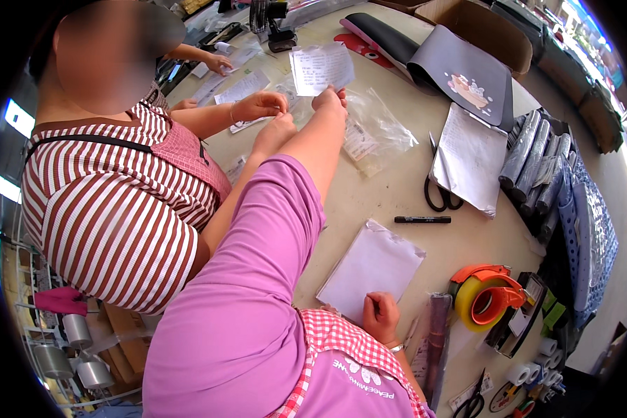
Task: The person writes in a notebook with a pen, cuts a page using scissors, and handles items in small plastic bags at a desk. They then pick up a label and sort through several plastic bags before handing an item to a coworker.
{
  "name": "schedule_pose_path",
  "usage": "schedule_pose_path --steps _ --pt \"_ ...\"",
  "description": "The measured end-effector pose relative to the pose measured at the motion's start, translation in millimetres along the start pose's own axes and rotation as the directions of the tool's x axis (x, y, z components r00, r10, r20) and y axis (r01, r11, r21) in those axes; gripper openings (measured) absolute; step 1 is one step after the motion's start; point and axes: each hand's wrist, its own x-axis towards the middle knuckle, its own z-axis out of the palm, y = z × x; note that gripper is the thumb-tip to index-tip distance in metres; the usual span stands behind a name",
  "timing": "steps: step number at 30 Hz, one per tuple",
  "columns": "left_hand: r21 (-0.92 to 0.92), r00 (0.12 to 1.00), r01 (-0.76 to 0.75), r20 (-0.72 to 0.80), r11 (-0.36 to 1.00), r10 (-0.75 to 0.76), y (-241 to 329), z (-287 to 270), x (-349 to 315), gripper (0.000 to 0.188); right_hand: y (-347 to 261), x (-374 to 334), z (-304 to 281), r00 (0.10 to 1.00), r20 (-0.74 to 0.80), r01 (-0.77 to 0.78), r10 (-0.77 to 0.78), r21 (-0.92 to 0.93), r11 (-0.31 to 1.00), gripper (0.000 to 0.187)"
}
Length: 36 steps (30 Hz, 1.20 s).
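My left arm, in a purple sleeve, stretches far across the table. At its end my left hand (331, 99) pinches the lower edge of a handwritten sheet of paper (322, 68), raised over the far side. A clear plastic bag (377, 136) lies just right of that hand. Close to my body, my right hand (381, 317) is curled into a loose fist at the near right edge of a white paper pad (373, 268); nothing shows in it. Beyond the pad lie a black marker (423, 219) and black-handled scissors (442, 195), partly under a stack of papers (467, 160).
A co-worker in a striped shirt (111, 216) sits at the left, their hands (260, 106) beside my left forearm. An orange tape dispenser (491, 296) stands at the right. Grey wrapped rolls (529, 157) and a dark mat (467, 76) lie at the far right.
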Motion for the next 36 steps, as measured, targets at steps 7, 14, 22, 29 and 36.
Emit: schedule_pose_path --steps 7,14,22,29,36 --pt "-0.034 0.999 -0.039 0.017 0.999 0.039 8.2 6.2 27.4 0.013 2.0 0.5 -0.6 1.0 0.005 -0.001 0.0 0.007 1.0 0.013" --pt "-0.003 0.996 -0.01 0.09 1.0 0.01 10.3 1.4 56.8 0.013 2.8 -0.1 -0.3 1.0 0.017 -0.025 0.025 0.018 1.0 0.011" --pt "0.009 0.985 0.033 0.168 0.999 -0.034 -0.2 -2.3 85.0 0.017 1.0 3.6 -0.2 1.0 -0.001 0.007 -0.007 -0.008 1.0 0.014" --pt "0.084 0.991 0.073 0.105 0.994 -0.082 -2.9 -6.8 89.3 0.021 10.6 -0.8 1.0 1.0 -0.001 0.015 -0.015 -0.045 0.999 0.015" --pt "0.098 0.986 0.088 0.136 0.991 -0.101 6.2 -9.2 98.7 0.019 15.3 -9.5 4.9 0.999 -0.019 -0.03 0.029 -0.029 0.999 0.016"
